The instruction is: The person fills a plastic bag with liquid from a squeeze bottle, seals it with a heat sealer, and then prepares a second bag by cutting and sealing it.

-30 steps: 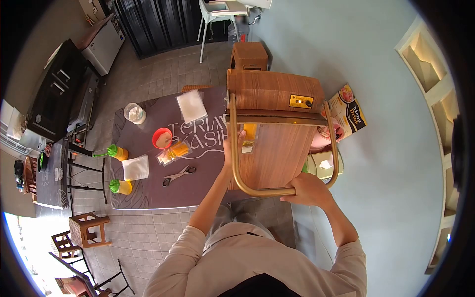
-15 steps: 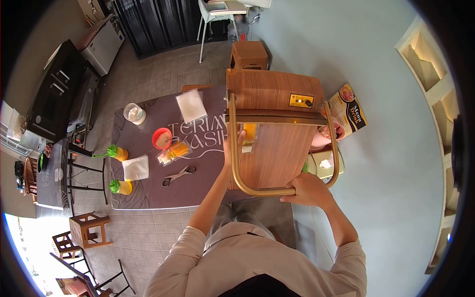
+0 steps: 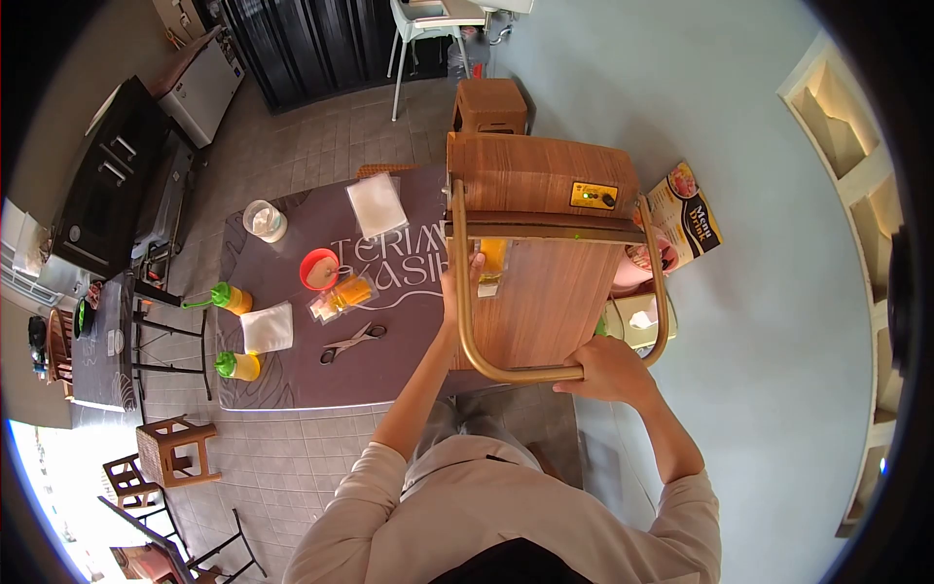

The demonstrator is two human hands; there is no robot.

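Observation:
A wood-grain sealing machine [image 3: 545, 302] with a brass-coloured U-shaped handle [image 3: 465, 331] stands at the right of the table. My right hand [image 3: 613, 372] is wrapped round the handle's near bar. On the machine's left side, my left hand [image 3: 457, 287] pinches the edge of a small clear pouch with orange contents [image 3: 493, 258]. The pouch's upper end is hidden under the machine's front bar. Part of my left hand lies behind the handle. The yellow control panel [image 3: 593, 196] shows a small green light.
On the dark table [image 3: 389, 341] lie scissors [image 3: 353, 343], filled pouches [image 3: 342, 297], a red bowl [image 3: 319, 270], a clear tub [image 3: 265, 222], green-capped bottles [image 3: 238, 366] and empty plastic bags [image 3: 377, 206]. A menu [image 3: 683, 214] and a pink container [image 3: 647, 265] stand beyond the machine.
The indicator light on the panel and the small light at the front bar have turned green. Both hands stay in place, the right one shifted very slightly upward with the handle.

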